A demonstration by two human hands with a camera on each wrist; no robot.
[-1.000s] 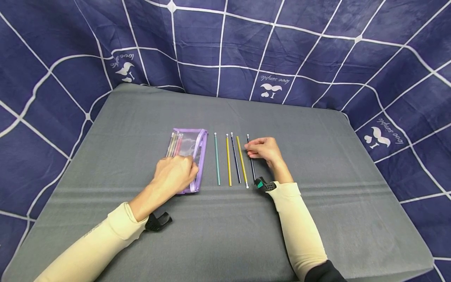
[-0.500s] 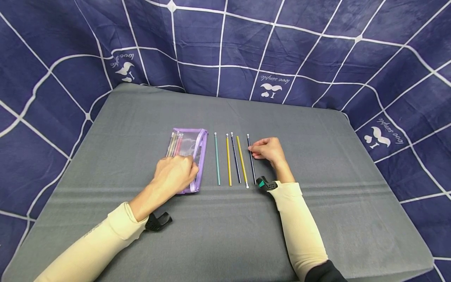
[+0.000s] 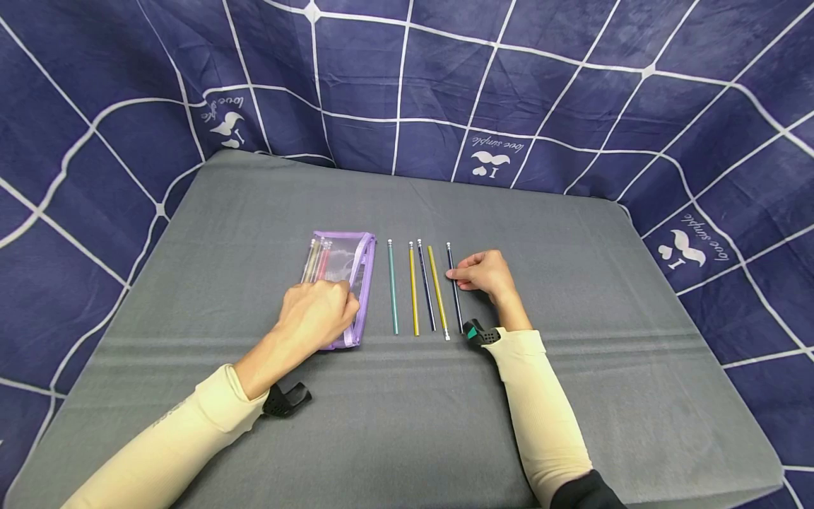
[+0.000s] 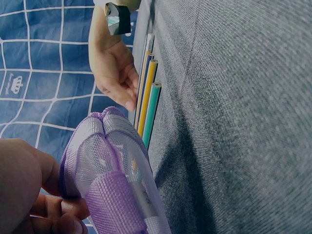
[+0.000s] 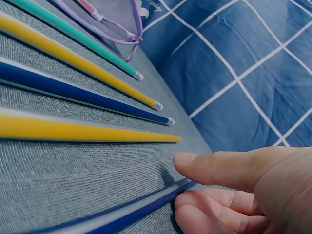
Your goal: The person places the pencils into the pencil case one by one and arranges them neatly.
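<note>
My left hand (image 3: 320,313) grips the open side of a clear mesh pencil case (image 3: 340,244) with purple trim; in the left wrist view, thumb and fingers hold the case (image 4: 112,195) by its zipped edge. Pencils show through the case's left part. My right hand (image 3: 486,273) is at the rightmost dark blue pencil (image 3: 455,304), which lies on the table. In the right wrist view, the fingertips (image 5: 190,214) touch that pencil's side, while the thumb reaches over it without pressing on it.
Left of the dark blue pencil lie a yellow pencil (image 3: 437,293), another blue pencil (image 3: 426,290), a second yellow pencil (image 3: 413,293) and a teal pencil (image 3: 392,290), roughly parallel. Grey cloth covers the table (image 3: 381,424). A blue checked curtain (image 3: 439,78) surrounds its far sides.
The right hand has shifted slightly right and nearer the body along the dark blue pencil, which has straightened a little. The left hand and the pencil case have stayed put.
</note>
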